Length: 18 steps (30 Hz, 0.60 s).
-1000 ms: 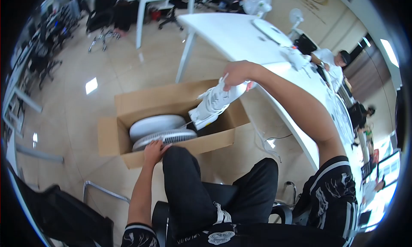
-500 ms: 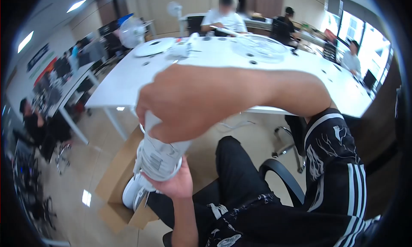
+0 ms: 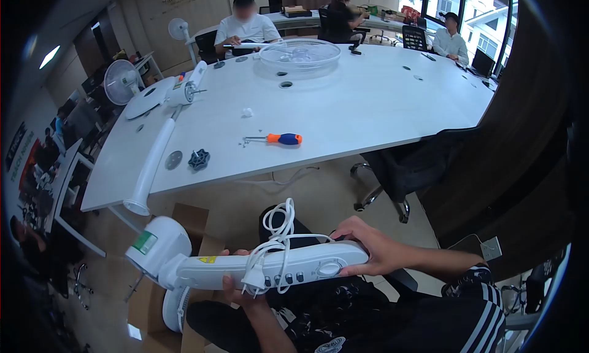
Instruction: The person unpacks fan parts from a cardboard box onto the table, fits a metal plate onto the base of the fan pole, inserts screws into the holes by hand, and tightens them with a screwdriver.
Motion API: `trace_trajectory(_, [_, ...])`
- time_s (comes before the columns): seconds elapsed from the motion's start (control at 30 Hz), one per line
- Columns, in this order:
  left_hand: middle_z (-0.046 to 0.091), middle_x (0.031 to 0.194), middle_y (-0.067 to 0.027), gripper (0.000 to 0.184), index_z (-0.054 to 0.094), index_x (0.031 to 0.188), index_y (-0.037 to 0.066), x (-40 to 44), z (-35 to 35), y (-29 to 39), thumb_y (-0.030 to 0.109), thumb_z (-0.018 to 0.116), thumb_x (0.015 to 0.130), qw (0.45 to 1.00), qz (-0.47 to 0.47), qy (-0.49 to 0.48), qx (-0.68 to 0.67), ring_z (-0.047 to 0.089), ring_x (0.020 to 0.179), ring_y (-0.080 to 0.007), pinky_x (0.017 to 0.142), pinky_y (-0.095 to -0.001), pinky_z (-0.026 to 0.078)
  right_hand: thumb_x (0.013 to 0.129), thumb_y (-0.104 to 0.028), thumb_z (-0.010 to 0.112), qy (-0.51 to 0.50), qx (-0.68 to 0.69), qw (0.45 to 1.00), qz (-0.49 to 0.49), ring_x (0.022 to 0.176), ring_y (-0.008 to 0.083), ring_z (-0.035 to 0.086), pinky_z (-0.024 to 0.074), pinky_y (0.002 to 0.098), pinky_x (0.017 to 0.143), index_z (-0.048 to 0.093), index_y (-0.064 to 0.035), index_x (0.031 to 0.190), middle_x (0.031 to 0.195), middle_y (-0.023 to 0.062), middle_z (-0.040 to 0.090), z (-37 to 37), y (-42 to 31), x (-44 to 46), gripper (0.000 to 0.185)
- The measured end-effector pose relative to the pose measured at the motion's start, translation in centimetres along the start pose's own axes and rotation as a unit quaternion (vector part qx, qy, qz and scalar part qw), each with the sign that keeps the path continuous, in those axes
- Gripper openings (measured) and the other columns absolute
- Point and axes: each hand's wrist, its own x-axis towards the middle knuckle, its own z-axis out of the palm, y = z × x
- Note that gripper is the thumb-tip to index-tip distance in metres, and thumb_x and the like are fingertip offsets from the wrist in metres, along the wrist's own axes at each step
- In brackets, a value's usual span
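Observation:
Across my lap lies a white fan body [image 3: 239,268] with a control panel, several buttons and a dial. My right hand [image 3: 368,248] grips its dial end, thumb beside the dial. My left hand [image 3: 242,291] holds it from below near the middle, fingers partly hidden behind it. The motor head [image 3: 169,242] with a green label is at the left end. A looped white cable [image 3: 283,227] with a plug [image 3: 253,277] lies over the body.
The white table [image 3: 343,101] bears a screwdriver [image 3: 284,139], a black knob [image 3: 199,159], a white pole [image 3: 153,162], another fan head [image 3: 181,94] and a fan grille [image 3: 299,53]. A cardboard box [image 3: 190,221] stands below left. People sit beyond the table; a chair [image 3: 417,162] is at right.
The fan body has come up out of the box and now lies level over my lap, held by both hands. My left hand has left the box edge. The view has turned toward the table.

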Motion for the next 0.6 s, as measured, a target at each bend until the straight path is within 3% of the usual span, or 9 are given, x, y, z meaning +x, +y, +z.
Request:
trace_trajectory(0.1, [0.059, 0.106, -0.0212, 0.069, 0.041, 0.131, 0.005, 1.4, 2.6, 0.2, 0.041, 0.067, 0.078, 0.994, -0.005, -0.100, 0.038, 0.060, 0.105, -0.0394, 0.095, -0.0538, 0.051, 0.073, -0.021, 0.088, 0.037, 0.077, 0.994, 0.065, 0.100, 0.0257, 0.063, 0.0541, 0.0354, 0.084, 0.034, -0.0015, 0.131, 0.123, 0.0154, 0.043, 0.9, 0.9, -1.2, 0.081])
trace_trajectory(0.17, [0.060, 0.101, -0.0210, 0.067, 0.043, 0.126, 0.005, 2.4, 3.6, 0.6, 0.041, 0.069, 0.076, 0.994, 0.003, -0.089, 0.059, 0.062, 0.100, -0.0387, 0.091, -0.0520, 0.053, 0.074, -0.018, 0.087, 0.061, 0.187, 0.971, 0.132, 0.099, 0.0251, 0.064, 0.0540, 0.0341, 0.084, 0.033, -0.0009, 0.129, 0.121, 0.0152, 0.043, 1.6, 1.1, -1.1, 0.080])
trace_trajectory(0.23, [0.063, 0.095, -0.0214, 0.067, 0.042, 0.125, 0.003, 3.1, 3.9, 1.5, 0.040, 0.065, 0.075, 0.995, 0.007, -0.071, 0.072, 0.066, 0.090, -0.0375, 0.082, -0.0522, 0.057, 0.075, -0.024, 0.086, 0.038, 0.184, 0.972, 0.143, 0.099, 0.0273, 0.064, 0.0531, 0.0365, 0.086, 0.031, -0.0003, 0.132, 0.126, 0.0180, 0.044, 2.3, 1.4, -0.3, 0.083])
trace_trajectory(0.3, [0.064, 0.093, -0.0221, 0.068, 0.041, 0.125, 0.003, 3.7, 4.2, 3.0, 0.042, 0.064, 0.075, 0.995, 0.012, -0.055, 0.077, 0.067, 0.086, -0.0380, 0.077, -0.0505, 0.058, 0.076, -0.031, 0.084, -0.135, 0.132, 0.969, 0.157, 0.105, 0.0291, 0.063, 0.0515, 0.0393, 0.090, 0.028, 0.0011, 0.137, 0.130, 0.0216, 0.047, 2.7, 1.7, 1.3, 0.089])
trace_trajectory(0.37, [0.064, 0.093, -0.0230, 0.068, 0.042, 0.126, 0.002, 4.6, 3.1, 5.2, 0.043, 0.062, 0.076, 0.989, 0.029, -0.054, 0.135, 0.068, 0.083, -0.0388, 0.072, -0.0496, 0.060, 0.076, -0.033, 0.083, -0.157, 0.143, 0.964, 0.160, 0.109, 0.0290, 0.061, 0.0492, 0.0387, 0.093, 0.027, 0.0022, 0.140, 0.130, 0.0222, 0.050, 3.9, 1.3, 3.3, 0.092])
trace_trajectory(0.43, [0.064, 0.091, -0.0228, 0.066, 0.041, 0.128, 0.001, 5.5, 2.4, 7.6, 0.043, 0.059, 0.079, 0.989, 0.027, -0.054, 0.138, 0.068, 0.084, -0.0390, 0.078, -0.0530, 0.058, 0.075, -0.035, 0.082, -0.180, 0.155, 0.957, 0.164, 0.113, 0.0289, 0.059, 0.0469, 0.0381, 0.097, 0.026, 0.0034, 0.142, 0.129, 0.0228, 0.053, 5.9, 1.4, 5.1, 0.095])
trace_trajectory(0.5, [0.062, 0.104, -0.0244, 0.070, 0.037, 0.136, 0.000, 5.8, 2.4, 10.1, 0.041, 0.055, 0.083, 0.989, 0.037, -0.061, 0.126, 0.065, 0.096, -0.0386, 0.086, -0.0575, 0.054, 0.079, -0.028, 0.082, -0.132, 0.246, 0.960, 0.031, 0.117, 0.0287, 0.056, 0.0424, 0.0359, 0.103, 0.028, 0.0058, 0.143, 0.129, 0.0188, 0.054, 9.1, 2.6, 7.0, 0.091])
trace_trajectory(0.53, [0.055, 0.123, -0.0257, 0.073, 0.031, 0.144, 0.000, 6.4, 1.7, 11.0, 0.040, 0.052, 0.086, 0.993, 0.071, -0.068, 0.058, 0.059, 0.109, -0.0377, 0.092, -0.0599, 0.050, 0.079, -0.028, 0.082, -0.140, 0.250, 0.958, 0.028, 0.117, 0.0287, 0.056, 0.0424, 0.0359, 0.103, 0.028, 0.0058, 0.143, 0.129, 0.0188, 0.054, 10.4, 2.5, 8.2, 0.091])
trace_trajectory(0.6, [0.050, 0.130, -0.0254, 0.074, 0.029, 0.146, 0.000, 6.6, 2.0, 12.7, 0.039, 0.051, 0.087, 0.987, 0.115, -0.027, 0.113, 0.057, 0.113, -0.0371, 0.092, -0.0599, 0.050, 0.077, -0.024, 0.081, -0.208, 0.405, 0.885, 0.092, 0.123, 0.0250, 0.053, 0.0376, 0.0326, 0.107, 0.037, 0.0055, 0.140, 0.124, 0.0176, 0.060, 13.3, 1.6, 10.4, 0.082])
